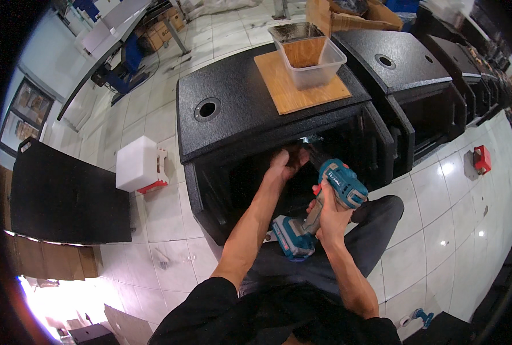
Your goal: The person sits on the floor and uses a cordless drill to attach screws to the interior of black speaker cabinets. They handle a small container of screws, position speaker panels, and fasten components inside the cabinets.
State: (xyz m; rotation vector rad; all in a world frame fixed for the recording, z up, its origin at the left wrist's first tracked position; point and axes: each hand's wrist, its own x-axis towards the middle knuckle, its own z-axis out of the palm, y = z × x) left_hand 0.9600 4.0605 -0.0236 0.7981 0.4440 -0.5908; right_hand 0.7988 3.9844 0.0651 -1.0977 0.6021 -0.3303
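In front of me stands a black textured speaker cabinet (238,103), its open front facing me and a round hole on its upper panel. My right hand (332,215) is wrapped round the grip of a teal cordless drill (341,183), whose nose points into the cabinet's opening. Close to the drill's tip, inside the opening, my left hand (287,164) has its fingers curled together. What those fingers hold is too dark to see. A small bright light shows by the tip.
On the cabinet lies a wooden board (290,103) bearing a clear plastic tub (319,72). More black cabinets (394,63) line up to the right. A white and red container (138,164) and a black panel (66,198) stand left. A red object (482,160) sits on the tiled floor.
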